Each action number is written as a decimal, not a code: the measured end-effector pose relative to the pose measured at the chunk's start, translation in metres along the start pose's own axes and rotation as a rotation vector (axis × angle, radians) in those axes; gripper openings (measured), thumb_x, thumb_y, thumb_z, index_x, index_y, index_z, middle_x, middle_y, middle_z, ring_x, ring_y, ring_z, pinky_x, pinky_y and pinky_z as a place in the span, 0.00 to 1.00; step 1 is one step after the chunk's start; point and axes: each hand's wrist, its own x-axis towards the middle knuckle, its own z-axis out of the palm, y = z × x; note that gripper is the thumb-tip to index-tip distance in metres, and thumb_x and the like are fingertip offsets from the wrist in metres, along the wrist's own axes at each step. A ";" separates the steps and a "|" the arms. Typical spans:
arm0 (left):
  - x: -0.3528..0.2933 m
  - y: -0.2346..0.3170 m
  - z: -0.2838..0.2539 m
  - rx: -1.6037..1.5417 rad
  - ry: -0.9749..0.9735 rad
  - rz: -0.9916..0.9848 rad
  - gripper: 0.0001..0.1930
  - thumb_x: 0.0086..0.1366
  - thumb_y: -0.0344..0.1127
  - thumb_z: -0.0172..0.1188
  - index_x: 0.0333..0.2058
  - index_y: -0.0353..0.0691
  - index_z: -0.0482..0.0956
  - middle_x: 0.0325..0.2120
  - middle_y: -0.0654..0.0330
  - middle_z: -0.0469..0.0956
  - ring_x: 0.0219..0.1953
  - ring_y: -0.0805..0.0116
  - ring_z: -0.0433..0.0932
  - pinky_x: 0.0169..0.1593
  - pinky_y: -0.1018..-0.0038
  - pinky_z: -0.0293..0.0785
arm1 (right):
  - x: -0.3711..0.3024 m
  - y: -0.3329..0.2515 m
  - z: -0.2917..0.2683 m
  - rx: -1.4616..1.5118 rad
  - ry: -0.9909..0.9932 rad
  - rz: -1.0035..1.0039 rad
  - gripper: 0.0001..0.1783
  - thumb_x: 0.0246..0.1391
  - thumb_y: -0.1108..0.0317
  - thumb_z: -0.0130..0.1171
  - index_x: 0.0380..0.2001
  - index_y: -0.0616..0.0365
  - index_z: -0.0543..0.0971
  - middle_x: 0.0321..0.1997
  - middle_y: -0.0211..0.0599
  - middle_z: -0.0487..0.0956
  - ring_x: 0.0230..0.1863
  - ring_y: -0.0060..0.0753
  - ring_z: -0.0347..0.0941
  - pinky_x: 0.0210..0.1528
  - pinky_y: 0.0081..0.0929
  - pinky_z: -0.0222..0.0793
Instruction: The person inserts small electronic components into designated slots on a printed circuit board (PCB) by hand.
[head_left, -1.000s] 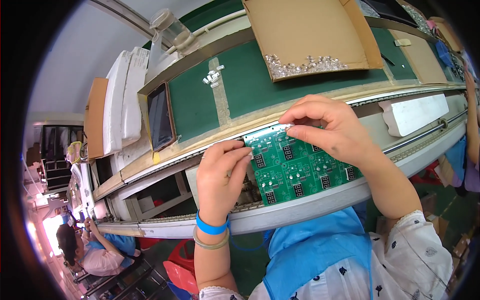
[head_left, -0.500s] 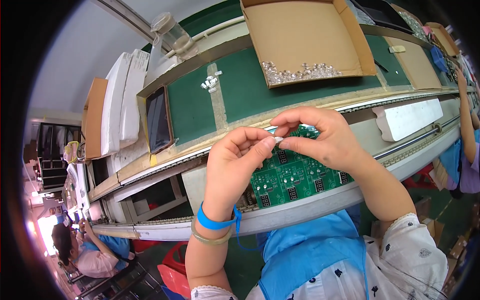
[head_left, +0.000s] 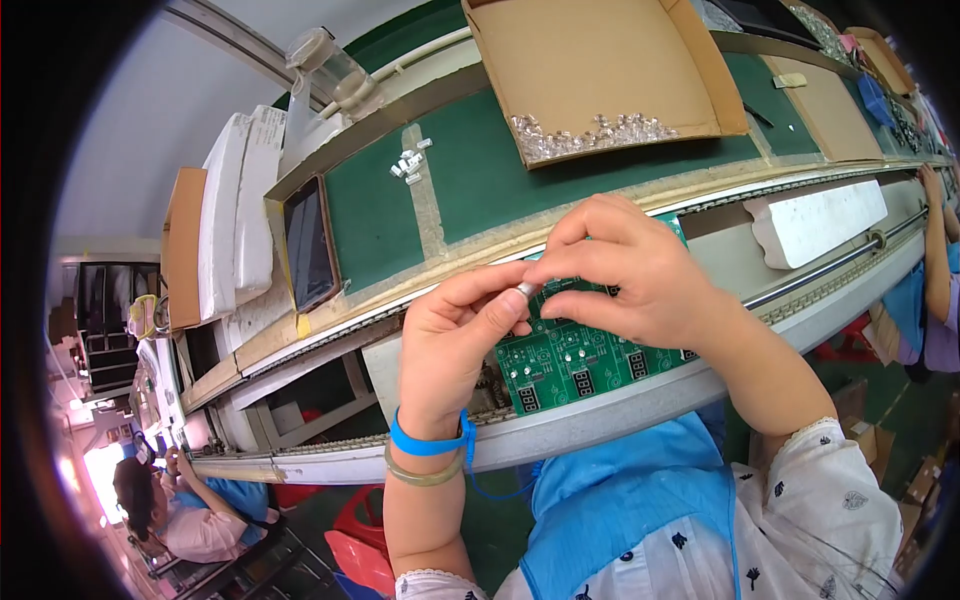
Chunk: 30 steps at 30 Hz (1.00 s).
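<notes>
Green-topped counter (head_left: pixel 375 225) runs along the far side; open cardboard box (head_left: pixel 600 60) on it, clear parts (head_left: pixel 590 140) along its near edge. Circuit board (head_left: pixel 608 348) lies in front of the counter, over the conveyor track, hands covering its upper left area. Right hand (head_left: pixel 635 265): thumb and index fingers parted by a small gap, index tip right by the part; can't tell if it touches, and I see nothing gripped there. Left hand (head_left: pixel 445 325): thumb and index pinched on a small white part (head_left: pixel 525 290), just above the board edge. Loose white pieces (head_left: pixel 410 162) sit on the counter's tape strip.

Handling, my judgement: light pinch on the sides, left fingers steady while the right ones work the part, wrists off the board.
</notes>
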 end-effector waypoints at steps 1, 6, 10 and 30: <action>0.000 -0.003 0.001 0.009 -0.033 0.002 0.15 0.64 0.24 0.63 0.50 0.31 0.80 0.38 0.60 0.83 0.36 0.78 0.78 0.41 0.82 0.77 | 0.001 -0.002 0.000 -0.066 0.014 -0.057 0.14 0.43 0.71 0.72 0.37 0.54 0.85 0.35 0.31 0.77 0.38 0.36 0.74 0.41 0.31 0.69; 0.001 -0.002 -0.010 -0.026 -0.130 -0.071 0.14 0.63 0.23 0.64 0.49 0.31 0.80 0.39 0.59 0.83 0.37 0.76 0.79 0.44 0.80 0.77 | 0.000 -0.002 0.002 -0.157 0.024 -0.137 0.11 0.42 0.70 0.72 0.32 0.52 0.84 0.33 0.28 0.77 0.37 0.35 0.73 0.39 0.33 0.66; 0.001 0.004 -0.007 -0.025 -0.121 -0.152 0.15 0.60 0.20 0.65 0.47 0.29 0.80 0.40 0.57 0.83 0.42 0.73 0.81 0.49 0.78 0.78 | -0.002 0.001 0.002 -0.105 -0.043 -0.154 0.09 0.46 0.66 0.70 0.33 0.51 0.83 0.34 0.26 0.75 0.39 0.32 0.71 0.42 0.32 0.61; 0.005 -0.003 0.012 1.364 0.064 0.500 0.13 0.42 0.29 0.74 0.31 0.41 0.86 0.30 0.62 0.69 0.37 0.62 0.68 0.44 0.67 0.64 | 0.001 0.009 -0.016 -0.152 0.118 -0.045 0.07 0.48 0.69 0.68 0.33 0.54 0.83 0.35 0.31 0.77 0.40 0.37 0.73 0.44 0.33 0.65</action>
